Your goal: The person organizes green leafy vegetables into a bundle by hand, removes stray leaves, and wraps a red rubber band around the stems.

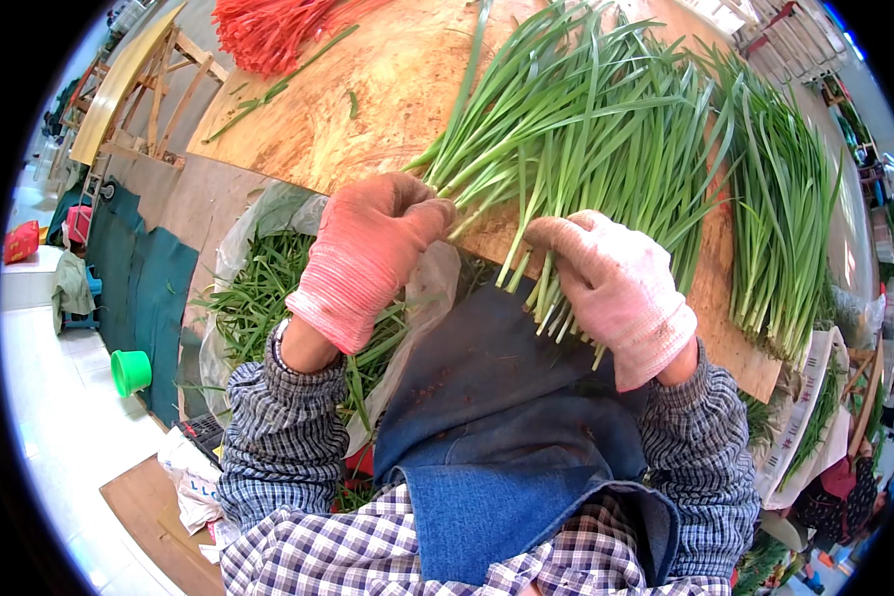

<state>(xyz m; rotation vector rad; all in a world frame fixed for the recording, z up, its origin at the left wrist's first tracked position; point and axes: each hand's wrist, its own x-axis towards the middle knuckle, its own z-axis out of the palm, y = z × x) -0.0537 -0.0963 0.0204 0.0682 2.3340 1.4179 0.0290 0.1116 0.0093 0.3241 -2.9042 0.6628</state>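
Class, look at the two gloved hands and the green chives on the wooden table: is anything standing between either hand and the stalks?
Nothing visible does. The left hand and the right hand each already grip stalks of the chive bunch at the edge of the wooden table.

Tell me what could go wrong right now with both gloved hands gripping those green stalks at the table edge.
The stalk ends under the right hand overhang the table edge above the blue apron; loose ones could slip off. The left hand clamps the chive bunch tightly, which may bruise leaves.
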